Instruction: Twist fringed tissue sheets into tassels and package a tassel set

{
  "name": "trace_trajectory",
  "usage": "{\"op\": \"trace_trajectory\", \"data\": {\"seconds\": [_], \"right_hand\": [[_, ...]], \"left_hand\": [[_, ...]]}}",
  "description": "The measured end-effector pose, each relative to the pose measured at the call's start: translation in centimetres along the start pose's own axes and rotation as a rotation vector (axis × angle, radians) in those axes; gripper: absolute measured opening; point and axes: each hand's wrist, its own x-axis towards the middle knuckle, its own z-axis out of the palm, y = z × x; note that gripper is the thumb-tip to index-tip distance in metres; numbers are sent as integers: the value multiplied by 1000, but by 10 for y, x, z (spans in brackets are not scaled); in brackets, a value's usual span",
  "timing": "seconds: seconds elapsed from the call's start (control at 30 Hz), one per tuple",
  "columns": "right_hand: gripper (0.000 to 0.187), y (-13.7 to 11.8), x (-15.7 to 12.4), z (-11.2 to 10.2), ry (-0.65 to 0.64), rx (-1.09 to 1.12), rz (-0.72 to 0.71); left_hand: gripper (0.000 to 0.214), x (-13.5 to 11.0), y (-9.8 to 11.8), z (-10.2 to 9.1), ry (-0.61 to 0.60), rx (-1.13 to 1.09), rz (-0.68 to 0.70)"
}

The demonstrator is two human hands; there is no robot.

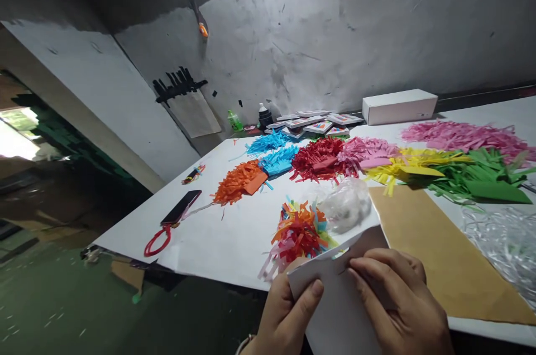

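Note:
A white cardboard piece (339, 318) with folded panels and a small slot near its upper edge is held close in front of me. My left hand (287, 310) is closed around its left side, thumb on the near face. With fingers pinched together, my right hand (397, 299) grips the panel at the slot. Just beyond the upper edge lies a bunch of mixed-colour paper strips (299, 232). A crumpled clear plastic bag (347, 204) rests beside that bunch. The cardboard's lower end is out of frame.
Fringed paper piles cross the white table (201, 249): orange (238, 182), blue, red (320, 159), pink, yellow and green (481, 176). Brown cardboard (439, 254) and clear strands (506, 243) lie right. A phone (181, 207) lies left. Printed boxes (314, 122) and a white box (400, 108) stand behind.

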Motion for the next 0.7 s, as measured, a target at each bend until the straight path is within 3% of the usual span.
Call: {"op": "trace_trajectory", "data": {"seconds": [0.13, 0.3, 0.43, 0.7], "right_hand": [[10, -1, 8, 2, -60, -16, -22], [12, -1, 10, 6, -45, -68, -76], [17, -2, 6, 7, -47, -52, -182], [19, -6, 2, -1, -34, -80, -277]], "left_hand": [[30, 3, 9, 4, -28, 22, -9], [38, 13, 11, 10, 45, 29, -67], [41, 20, 8, 8, -17, -49, -127], [33, 17, 13, 7, 9, 34, -30]]}}
